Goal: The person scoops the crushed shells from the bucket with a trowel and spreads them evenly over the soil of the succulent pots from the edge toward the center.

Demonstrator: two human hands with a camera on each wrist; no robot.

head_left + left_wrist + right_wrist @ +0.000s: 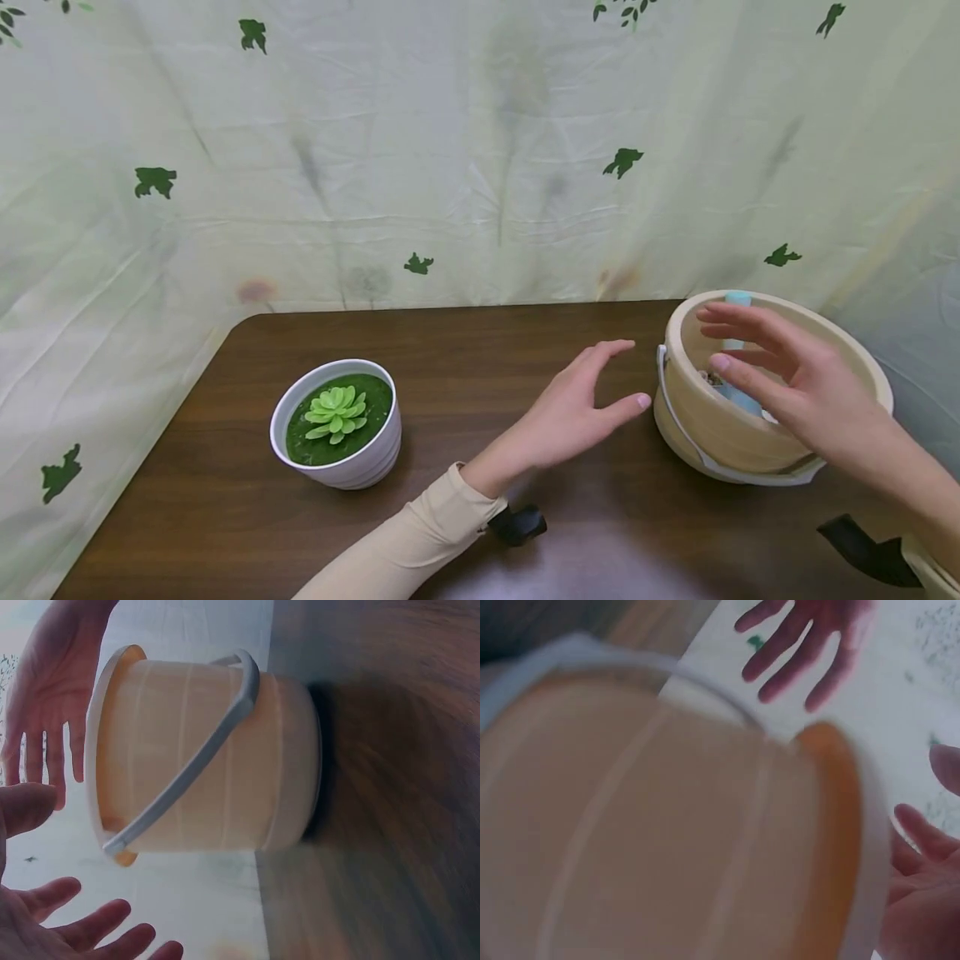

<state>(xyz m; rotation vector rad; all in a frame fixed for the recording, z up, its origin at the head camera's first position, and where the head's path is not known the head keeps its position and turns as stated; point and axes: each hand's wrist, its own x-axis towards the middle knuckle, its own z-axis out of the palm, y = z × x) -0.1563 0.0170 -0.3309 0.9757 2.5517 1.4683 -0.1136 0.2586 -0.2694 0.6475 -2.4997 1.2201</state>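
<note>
A beige bucket [720, 442] with a grey handle [187, 772] stands upright at the right of the table. Inside it lies a light blue object [742, 398], partly hidden, with some small items too covered to name. My right hand [806, 379] hovers over the bucket's near side, fingers spread and loosely bent, holding nothing. To the left of the bucket, my left hand [566, 412] hangs above the table, its fingers extended toward the bucket and apart from it. In the right wrist view, the blurred bucket wall [667, 825] fills much of the picture.
A white ribbed pot [375, 462] with a green succulent [336, 414] stands on the left of the brown wooden table [480, 350]. Behind the table hangs a pale curtain [465, 150] with green leaf-like prints.
</note>
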